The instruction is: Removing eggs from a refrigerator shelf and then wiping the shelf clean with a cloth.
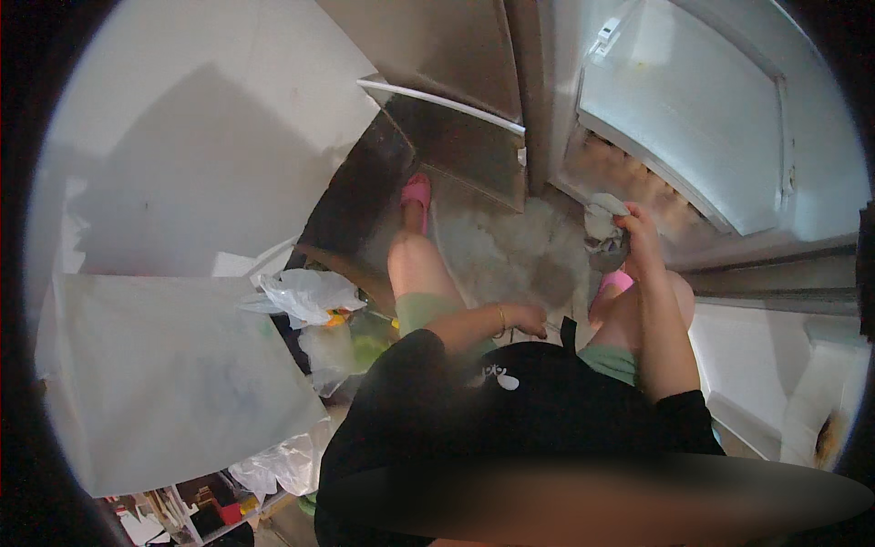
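My right hand (641, 236) grips a crumpled grey cloth (606, 217), with the fingers closed over its upper edge. The cloth hangs above my right lower leg and a pink slipper (618, 279). Beyond it stands a white door panel (683, 109), apart from the hand; a brown strip with a scalloped pattern shows along its lower edge. My left hand (528, 321), with a gold-coloured bracelet at the wrist, is low in front of my black shirt. Its fingers are curled and partly hidden, and whether they hold anything is unclear.
A brown panel with a white edge strip (444, 106) rises ahead. Grey, stained floor (506, 239) lies between my feet. At left are plastic bags (311, 294) beside a white-covered surface (184, 376). A shelf with small items (212, 506) stands at lower left.
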`<state>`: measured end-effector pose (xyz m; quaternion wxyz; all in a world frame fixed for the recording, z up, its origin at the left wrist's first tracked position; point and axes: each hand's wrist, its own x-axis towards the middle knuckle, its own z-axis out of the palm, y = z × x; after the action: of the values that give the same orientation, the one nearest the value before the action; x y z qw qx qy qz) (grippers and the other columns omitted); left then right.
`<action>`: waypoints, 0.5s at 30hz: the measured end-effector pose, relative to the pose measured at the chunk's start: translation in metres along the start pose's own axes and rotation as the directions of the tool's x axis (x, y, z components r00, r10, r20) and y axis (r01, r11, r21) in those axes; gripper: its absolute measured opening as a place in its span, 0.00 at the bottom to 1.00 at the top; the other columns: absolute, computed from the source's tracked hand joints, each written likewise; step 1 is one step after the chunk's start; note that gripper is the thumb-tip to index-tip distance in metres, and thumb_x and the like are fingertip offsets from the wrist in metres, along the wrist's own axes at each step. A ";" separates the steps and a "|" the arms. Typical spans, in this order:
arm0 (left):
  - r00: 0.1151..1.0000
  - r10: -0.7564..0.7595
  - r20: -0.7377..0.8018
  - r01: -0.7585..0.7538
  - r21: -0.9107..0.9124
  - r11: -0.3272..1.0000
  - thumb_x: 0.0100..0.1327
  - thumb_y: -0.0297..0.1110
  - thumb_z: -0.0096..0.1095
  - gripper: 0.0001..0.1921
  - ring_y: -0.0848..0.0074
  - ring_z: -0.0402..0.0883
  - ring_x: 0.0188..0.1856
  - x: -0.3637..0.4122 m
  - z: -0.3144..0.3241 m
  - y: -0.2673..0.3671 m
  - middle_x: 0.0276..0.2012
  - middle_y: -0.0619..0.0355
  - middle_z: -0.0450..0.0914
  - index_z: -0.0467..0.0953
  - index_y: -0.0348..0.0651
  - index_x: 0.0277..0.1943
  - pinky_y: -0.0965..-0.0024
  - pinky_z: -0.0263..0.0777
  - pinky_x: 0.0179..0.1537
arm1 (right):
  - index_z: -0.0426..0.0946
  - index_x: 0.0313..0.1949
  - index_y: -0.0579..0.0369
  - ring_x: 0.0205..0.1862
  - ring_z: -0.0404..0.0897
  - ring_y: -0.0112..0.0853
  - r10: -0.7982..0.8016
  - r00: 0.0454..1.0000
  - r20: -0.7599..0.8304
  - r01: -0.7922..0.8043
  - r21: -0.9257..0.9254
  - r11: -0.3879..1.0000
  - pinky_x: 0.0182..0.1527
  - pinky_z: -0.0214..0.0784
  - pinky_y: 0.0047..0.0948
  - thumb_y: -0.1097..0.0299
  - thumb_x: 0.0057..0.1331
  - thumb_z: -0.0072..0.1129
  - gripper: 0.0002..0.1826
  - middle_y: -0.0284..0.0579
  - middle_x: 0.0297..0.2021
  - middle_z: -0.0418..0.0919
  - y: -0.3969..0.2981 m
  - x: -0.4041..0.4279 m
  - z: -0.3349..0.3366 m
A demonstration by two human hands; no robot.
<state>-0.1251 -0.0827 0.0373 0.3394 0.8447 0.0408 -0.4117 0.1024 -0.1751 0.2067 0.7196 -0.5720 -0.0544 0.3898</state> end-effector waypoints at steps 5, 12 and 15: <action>0.939 0.330 0.102 -0.239 -0.495 0.835 0.61 0.54 0.54 0.34 0.62 0.68 0.61 0.056 0.124 -0.080 0.60 0.44 0.69 0.64 0.35 0.62 0.63 0.61 0.61 | 0.69 0.44 0.58 0.38 0.73 0.30 -0.024 0.995 0.095 0.025 -0.016 1.000 0.41 0.67 0.29 0.74 0.56 0.53 0.15 0.42 0.37 0.74 -0.003 -0.002 0.031; 0.882 0.319 0.346 -0.115 -0.499 0.859 0.59 0.41 0.59 0.24 0.69 0.73 0.53 0.003 0.059 -0.004 0.54 0.51 0.74 0.70 0.34 0.55 0.64 0.65 0.54 | 0.69 0.44 0.57 0.39 0.73 0.30 -0.003 1.000 -0.030 0.003 -0.006 1.000 0.41 0.66 0.29 0.74 0.55 0.54 0.15 0.41 0.38 0.74 -0.003 -0.009 -0.005; 0.876 0.302 0.377 -0.096 -0.477 0.873 0.59 0.40 0.59 0.24 0.69 0.73 0.53 0.008 0.051 -0.003 0.54 0.52 0.74 0.70 0.34 0.55 0.64 0.65 0.55 | 0.69 0.44 0.56 0.40 0.72 0.29 -0.033 0.999 -0.042 0.030 -0.067 0.997 0.42 0.65 0.28 0.74 0.54 0.55 0.16 0.40 0.38 0.74 0.001 -0.009 -0.010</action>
<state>-0.1548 -0.1125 0.0080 0.5650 0.6290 -0.0336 -0.5329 0.1013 -0.1887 0.2061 0.7071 -0.6031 -0.0609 0.3641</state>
